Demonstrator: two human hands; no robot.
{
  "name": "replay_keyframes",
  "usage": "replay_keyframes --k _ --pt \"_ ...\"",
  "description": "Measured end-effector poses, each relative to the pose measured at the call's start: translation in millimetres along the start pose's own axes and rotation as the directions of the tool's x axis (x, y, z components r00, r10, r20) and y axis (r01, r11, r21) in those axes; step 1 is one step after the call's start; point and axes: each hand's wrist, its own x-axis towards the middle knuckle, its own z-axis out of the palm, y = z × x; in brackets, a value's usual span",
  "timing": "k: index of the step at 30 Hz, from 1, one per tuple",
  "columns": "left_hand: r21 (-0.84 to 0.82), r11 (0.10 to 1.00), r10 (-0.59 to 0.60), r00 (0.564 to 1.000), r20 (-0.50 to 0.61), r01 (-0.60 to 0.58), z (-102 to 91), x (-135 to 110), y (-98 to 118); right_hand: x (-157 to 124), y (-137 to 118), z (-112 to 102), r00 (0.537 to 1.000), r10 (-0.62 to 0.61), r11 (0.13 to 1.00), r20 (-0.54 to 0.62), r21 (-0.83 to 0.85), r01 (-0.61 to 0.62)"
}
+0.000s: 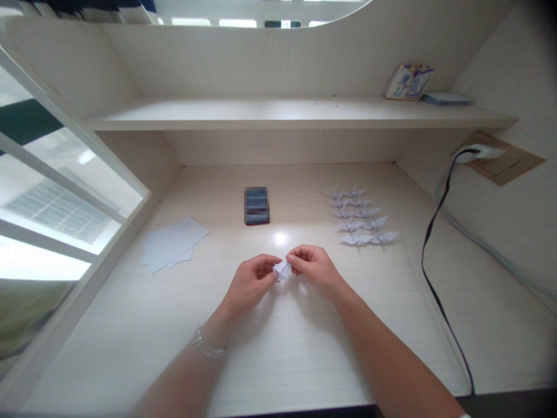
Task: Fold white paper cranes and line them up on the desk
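Between my two hands, just above the desk, is a small folded piece of white paper with pointed corners. My left hand pinches its left side between thumb and fingers. From the right, my right hand pinches its upper right edge with thumb and forefinger. Both hands are closed on the paper, and the fingertips cover part of it. Several folded paper cranes stand in rows on the desk to the right. On the left lies a loose, fanned pile of flat white paper sheets.
A dark phone-like rectangle, its face pixelated, lies beyond my hands on the desk. A black cable runs from the wall socket down the right side. The shelf holds a colourful packet and a flat bluish item.
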Motion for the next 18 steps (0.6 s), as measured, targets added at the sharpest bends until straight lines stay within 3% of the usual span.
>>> replay_keyframes --k 5,12,18 --pt "-0.040 0.998 -0.039 0.999 -0.022 0.038 -0.8 1 1 -1 -2 4 0.999 -0.019 1.000 -0.036 -0.024 0.018" --pt "0.075 0.997 -0.010 0.994 -0.105 0.018 -0.7 3 -4 -4 -5 12 1.000 -0.007 1.000 0.005 0.030 0.007" --pt "-0.032 0.998 -0.057 0.991 -0.121 0.053 -0.7 4 -5 -2 -2 10 0.994 0.004 0.994 -0.108 0.105 0.007"
